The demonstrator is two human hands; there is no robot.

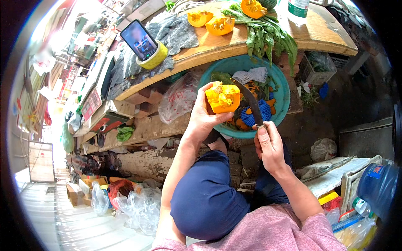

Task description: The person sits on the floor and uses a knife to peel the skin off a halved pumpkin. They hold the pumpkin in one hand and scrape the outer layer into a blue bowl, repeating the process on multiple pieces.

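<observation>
My left hand (pixel 204 116) holds a piece of orange pumpkin (pixel 223 98), its stringy, seedy inside facing up. My right hand (pixel 269 146) grips the handle end of a curved dark knife (pixel 251 100), whose tip is close beside the pumpkin piece. Both hands are over the near part of a teal plastic basin (pixel 284 94). In it lie orange peelings, a blue foam net (pixel 253 114), a white foam net (pixel 251 76) and green scraps. More cut pumpkin pieces (pixel 220 25) sit on the wooden table beyond, near long leafy greens (pixel 270 36).
A phone (pixel 139 40) leans in a yellow tape roll (pixel 154 56) on grey cloth at the wooden table's (pixel 314 34) left part. A plastic bottle (pixel 297 11) stands behind. Plastic bags (pixel 141 200) lie lower left; a large blue water bottle (pixel 377 188) is at right.
</observation>
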